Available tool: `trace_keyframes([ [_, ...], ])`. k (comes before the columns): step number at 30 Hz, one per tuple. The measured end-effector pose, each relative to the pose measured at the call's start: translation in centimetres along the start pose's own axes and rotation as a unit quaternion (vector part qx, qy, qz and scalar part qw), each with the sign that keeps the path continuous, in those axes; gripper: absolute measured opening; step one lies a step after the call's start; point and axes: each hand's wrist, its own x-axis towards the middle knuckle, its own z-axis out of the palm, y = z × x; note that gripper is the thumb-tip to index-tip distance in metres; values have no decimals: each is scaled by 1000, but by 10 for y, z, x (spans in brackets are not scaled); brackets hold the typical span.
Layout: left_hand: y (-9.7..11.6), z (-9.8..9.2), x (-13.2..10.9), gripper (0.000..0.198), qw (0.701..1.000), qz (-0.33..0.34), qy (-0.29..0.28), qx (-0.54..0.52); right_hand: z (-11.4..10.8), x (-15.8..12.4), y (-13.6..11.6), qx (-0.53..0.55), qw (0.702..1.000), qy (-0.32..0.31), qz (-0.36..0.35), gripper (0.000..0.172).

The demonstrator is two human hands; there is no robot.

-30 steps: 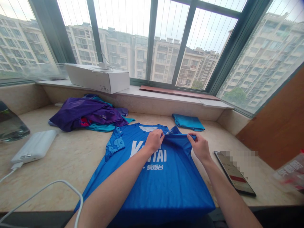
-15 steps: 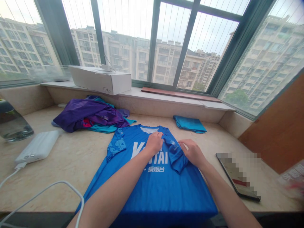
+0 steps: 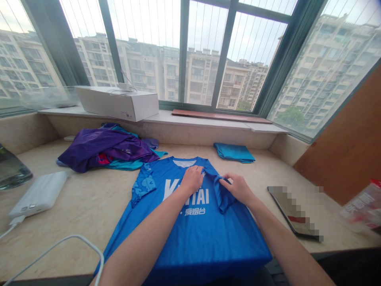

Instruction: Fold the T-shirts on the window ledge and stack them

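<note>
Grip pressed together, the right hand (image 3: 238, 190) is pinching a blue shirt (image 3: 202, 242) at its sleeve (image 3: 224, 203), which is lying turned in over the chest. The left hand (image 3: 193, 180) is resting just below the collar (image 3: 185, 163), fingers bent down to the fabric; from where I'm standing I cannot tell whether its grip is pinching anything. The shirt is lying front up in the middle of the surface (image 3: 80, 202), collar pointing towards the back edge, lower part running over the front edge. Near the back edge, a purple and teal heap of cloth (image 3: 104, 149) is sitting to the left, a folded teal cloth (image 3: 234, 152) to the right. A phone (image 3: 293, 218) is lying towards the front right corner, and a white cable (image 3: 74, 237) is looping across the front left corner.
</note>
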Motion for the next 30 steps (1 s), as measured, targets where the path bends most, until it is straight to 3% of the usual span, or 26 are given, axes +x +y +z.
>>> trace_keyframes([
  [3, 0, 0, 0, 33, 1000, 2, 0, -1, -3, 7, -2, 148, 980, 53, 119, 38],
  [6, 0, 1, 1, 33, 1000, 5, 0, -4, -7, 13, -10, 294, 928, 71, 215, 40],
  [9, 0, 1, 1, 32, 1000, 6, 1, -6, -9, 14, -21, 400, 896, -2, 195, 49],
  [11, -1, 2, 1, 31, 1000, 5, 2, -6, -7, 13, -25, 420, 894, -48, 150, 57],
  [13, 0, 1, 1, 30, 1000, 4, 2, -7, -2, 11, -23, 376, 918, -54, 112, 59],
  [16, -1, 2, 2, 31, 1000, 3, 5, -10, 8, 7, -16, 227, 972, -32, 56, 50],
  [18, -2, 3, 2, 33, 1000, 2, 10, -16, 15, 4, -11, 131, 990, -42, 12, 44],
  [24, -1, 0, 4, 36, 997, 12, 37, -66, 28, -6, -6, -9, 985, -150, -86, 52],
  [30, 2, -10, -1, 42, 985, 80, 12, -150, 26, -8, -11, -76, 983, -143, -84, 65],
])
